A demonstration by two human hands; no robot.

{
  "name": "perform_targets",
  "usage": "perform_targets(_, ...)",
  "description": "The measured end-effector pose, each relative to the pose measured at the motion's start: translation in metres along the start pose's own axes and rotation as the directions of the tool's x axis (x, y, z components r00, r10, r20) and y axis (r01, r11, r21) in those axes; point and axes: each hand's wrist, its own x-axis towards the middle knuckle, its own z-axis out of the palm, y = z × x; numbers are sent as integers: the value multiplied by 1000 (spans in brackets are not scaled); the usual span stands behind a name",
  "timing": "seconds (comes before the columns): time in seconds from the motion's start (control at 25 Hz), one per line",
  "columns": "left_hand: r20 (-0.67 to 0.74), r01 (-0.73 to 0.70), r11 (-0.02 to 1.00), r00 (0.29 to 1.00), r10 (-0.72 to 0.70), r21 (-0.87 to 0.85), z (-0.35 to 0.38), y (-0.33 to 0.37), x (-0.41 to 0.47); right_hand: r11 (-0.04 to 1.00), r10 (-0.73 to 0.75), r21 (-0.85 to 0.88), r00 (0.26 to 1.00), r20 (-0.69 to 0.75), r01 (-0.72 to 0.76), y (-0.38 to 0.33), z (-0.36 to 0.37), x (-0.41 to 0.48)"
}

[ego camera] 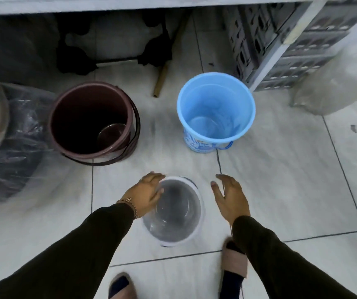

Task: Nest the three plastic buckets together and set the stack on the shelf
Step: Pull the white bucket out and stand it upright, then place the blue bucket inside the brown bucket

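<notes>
Three buckets stand apart and upright on the tiled floor. A small white bucket is nearest me, between my hands. My left hand rests over its left rim with fingers spread. My right hand hovers open just right of it, not touching. Farther away stand a large maroon bucket on the left and a light blue bucket on the right. The shelf shows as a pale board along the top edge.
A plastic-wrapped dark bundle lies at the left. Grey crates stand behind a white shelf post at the upper right, beside a plastic sack. A stick leans between the far buckets. My slippered feet stand close to the white bucket.
</notes>
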Motion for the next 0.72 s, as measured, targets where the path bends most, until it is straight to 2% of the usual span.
perform_targets(0.08, -86, 165, 966, 979, -186, -201, -19, 29, 52, 912, 282, 321, 959, -33, -257, -10, -25, 56)
perform_targets(0.12, -90, 239, 896, 952, -292, -375, -25, 45, 81, 828, 394, 420, 918, 33, -371, -13, -37, 86)
perform_targets(0.16, -71, 276, 767, 920, -385, -579, -32, 61, 109, 720, 469, 498, 868, 163, -483, -16, -47, 112)
perform_targets(0.24, 26, 263, 388, 854, -520, -883, -42, 90, 159, 427, 460, 616, 746, 482, -662, -21, -57, 145)
perform_targets(0.28, 70, 237, 235, 829, -554, -943, -45, 101, 175, 321, 414, 654, 722, 554, -685, -23, -58, 152)
perform_targets(0.32, 102, 215, 130, 808, -580, -968, -48, 112, 186, 254, 385, 697, 732, 562, -670, -23, -60, 156)
perform_targets(0.36, 124, 211, 72, 783, -609, -975, -51, 119, 190, 196, 388, 753, 754, 529, -629, -25, -62, 156)
perform_targets(0.4, 125, 212, 59, 754, -645, -975, -55, 127, 187, 149, 415, 798, 770, 485, -584, -28, -67, 151)
perform_targets(0.44, 107, 225, 92, 735, -670, -970, -57, 133, 181, 103, 442, 836, 778, 447, -539, -29, -70, 142)
perform_targets(0.48, 89, 233, 121, 724, -684, -965, -61, 138, 172, 80, 457, 860, 786, 418, -504, -32, -75, 132)
perform_targets(0.56, 93, 205, 78, 711, -697, -976, -74, 151, 145, 118, 448, 878, 814, 370, -464, -45, -92, 107)
perform_targets(0.72, 44, 13, -48, 673, -739, -999, -112, 170, 64, 330, 298, 880, 923, 244, -340, -104, -134, 57)
